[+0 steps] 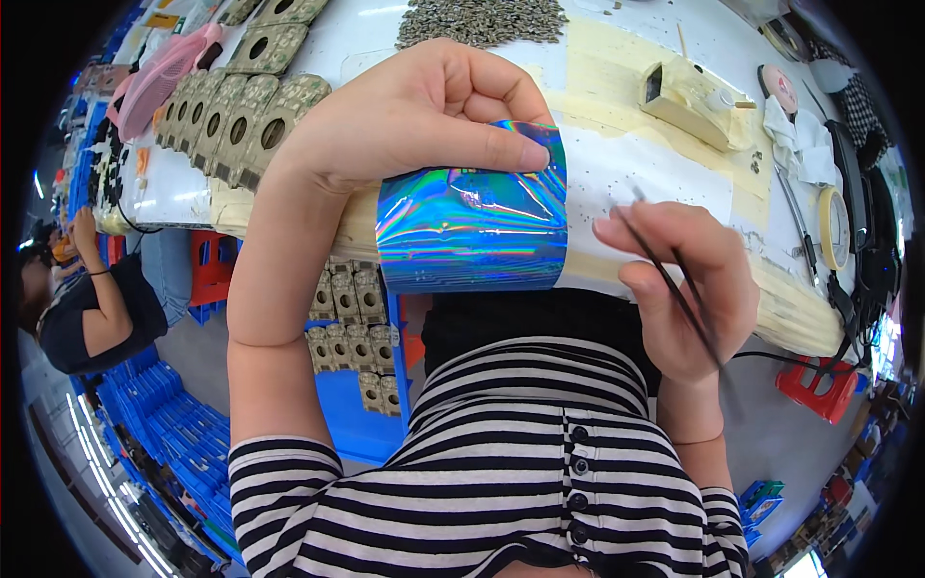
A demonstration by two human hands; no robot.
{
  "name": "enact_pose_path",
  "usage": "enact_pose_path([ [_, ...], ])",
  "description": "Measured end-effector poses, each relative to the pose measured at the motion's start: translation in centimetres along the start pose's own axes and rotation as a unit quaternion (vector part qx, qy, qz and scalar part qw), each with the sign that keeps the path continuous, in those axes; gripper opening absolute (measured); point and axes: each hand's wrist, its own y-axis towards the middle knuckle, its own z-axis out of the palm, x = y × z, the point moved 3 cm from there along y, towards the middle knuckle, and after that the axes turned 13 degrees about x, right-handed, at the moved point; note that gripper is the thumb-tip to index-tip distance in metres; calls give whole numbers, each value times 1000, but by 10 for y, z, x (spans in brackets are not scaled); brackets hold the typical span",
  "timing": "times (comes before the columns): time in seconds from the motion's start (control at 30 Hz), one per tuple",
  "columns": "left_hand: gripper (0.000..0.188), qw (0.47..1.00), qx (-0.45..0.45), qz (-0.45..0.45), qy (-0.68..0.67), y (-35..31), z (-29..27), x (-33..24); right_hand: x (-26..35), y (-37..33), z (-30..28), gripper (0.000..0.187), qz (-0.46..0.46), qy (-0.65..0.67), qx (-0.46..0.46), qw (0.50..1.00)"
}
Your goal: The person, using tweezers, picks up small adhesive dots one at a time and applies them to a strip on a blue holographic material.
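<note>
My left hand (pixel 434 125) is closed on the upper edge of a shiny blue holographic sheet (pixel 472 231), its thumb pressed on the top right part. The sheet curves down over the table's near edge, and its surface shows rainbow streaks. To the right, my right hand (pixel 713 270) grips a pair of dark tweezers (pixel 674 279). The tweezer tips point up and to the left, apart from the sheet. White paper with tiny dark specks (pixel 626 178) lies on the table beyond the tips.
Camouflage-patterned cases with round holes (pixel 241 120) stand in rows at left, near a pink fan (pixel 164 82). Small parts (pixel 482 21) are heaped at the back. At right are a taped box (pixel 699 101) and a tape roll (pixel 833 226). A co-worker (pixel 92 308) is at far left.
</note>
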Motion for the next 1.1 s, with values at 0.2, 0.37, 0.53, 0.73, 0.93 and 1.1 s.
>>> enact_pose_path([
  [0.2, 14, 1000, 6, 4, 17, 1, -2, 3, 8, 10, -1, 34, -24, -76, 6, 997],
  [0.37, 13, 999, 14, 1, 47, 1, -2, 3, -1, 7, 11, 25, -38, 27, -72, 996],
  [0.53, 13, 1000, 9, 7, 27, 0, -1, 4, -2, 12, 11, 24, -84, -23, -42, 995],
  [0.73, 12, 999, 13, 8, 30, 1, -1, 4, -3, 13, 14, 25, -82, -34, -30, 996],
  [0.93, 18, 999, -3, 19, 30, 1, 2, 4, -3, 14, 15, 25, -73, -43, -31, 996],
  [1.1, 15, 999, 3, 12, 36, 1, 1, 4, -2, 15, 17, 25, -73, -61, -37, 995],
])
